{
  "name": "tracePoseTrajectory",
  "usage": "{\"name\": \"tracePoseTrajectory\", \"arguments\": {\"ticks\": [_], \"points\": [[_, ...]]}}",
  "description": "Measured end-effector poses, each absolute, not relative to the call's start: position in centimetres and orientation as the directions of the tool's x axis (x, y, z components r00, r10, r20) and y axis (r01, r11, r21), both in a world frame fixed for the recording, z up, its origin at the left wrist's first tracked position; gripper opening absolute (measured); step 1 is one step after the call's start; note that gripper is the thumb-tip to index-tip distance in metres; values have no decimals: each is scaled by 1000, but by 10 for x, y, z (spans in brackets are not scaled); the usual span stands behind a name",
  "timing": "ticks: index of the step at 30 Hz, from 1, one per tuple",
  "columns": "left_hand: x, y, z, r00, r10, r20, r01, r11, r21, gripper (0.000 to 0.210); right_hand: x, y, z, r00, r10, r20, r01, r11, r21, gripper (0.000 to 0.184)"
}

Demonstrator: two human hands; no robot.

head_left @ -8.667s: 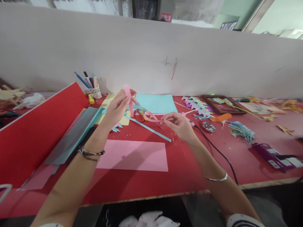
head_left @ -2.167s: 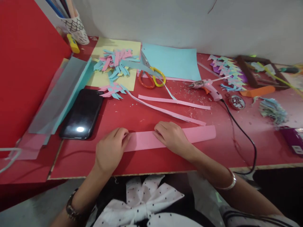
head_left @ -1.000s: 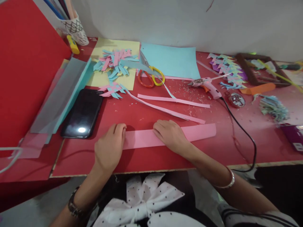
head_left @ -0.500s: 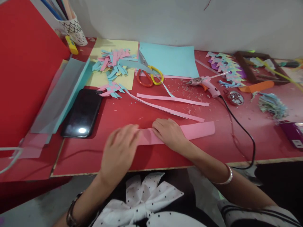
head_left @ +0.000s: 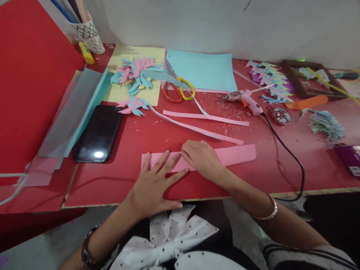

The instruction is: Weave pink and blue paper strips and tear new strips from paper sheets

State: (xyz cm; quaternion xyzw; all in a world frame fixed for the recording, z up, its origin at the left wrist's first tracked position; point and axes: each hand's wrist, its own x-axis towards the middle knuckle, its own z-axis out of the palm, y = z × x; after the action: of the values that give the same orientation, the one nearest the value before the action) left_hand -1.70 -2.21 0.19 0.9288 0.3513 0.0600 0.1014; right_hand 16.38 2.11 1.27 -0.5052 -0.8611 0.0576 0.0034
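A folded strip of pink paper lies lengthwise near the front of the red table. Flat on its left end rests my left hand, its fingers spread and the thumb out over the table edge. My right hand bears on the middle of the strip, its fingers curled together at the far edge of the paper. Beyond the hands lie narrow pink strips. One of them runs to a woven piece of pink and blue paper.
Scissors with red and yellow handles lie near blue paper. A pink glue gun with a black cord sits to the right. At the left are a black phone, stacked papers and a patterned pen cup.
My left hand has come down and toward me, spreading its fingers flat on the paper and uncovering its left end. My right hand stays in place.
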Motion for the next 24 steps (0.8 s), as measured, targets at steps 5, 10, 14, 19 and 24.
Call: {"name": "tracePoseTrajectory", "arguments": {"ticks": [5,10,14,19,24], "points": [[-15,-23,2,733,680,12,659,-714,238,70,171,19,12,-487,873,-21,864,479,-156,21],[-14,-23,3,728,685,28,664,-714,222,70,195,14,9,-476,876,82,845,481,-232,20],[-15,-23,2,730,682,30,663,-719,206,71,211,11,8,-446,885,130,847,465,-257,24],[-15,-23,1,739,672,54,655,-734,180,71,229,9,9,-395,902,176,856,431,-285,29],[-15,-23,3,727,687,12,673,-715,191,73,240,9,8,-339,930,140,888,366,-279,28]]}}
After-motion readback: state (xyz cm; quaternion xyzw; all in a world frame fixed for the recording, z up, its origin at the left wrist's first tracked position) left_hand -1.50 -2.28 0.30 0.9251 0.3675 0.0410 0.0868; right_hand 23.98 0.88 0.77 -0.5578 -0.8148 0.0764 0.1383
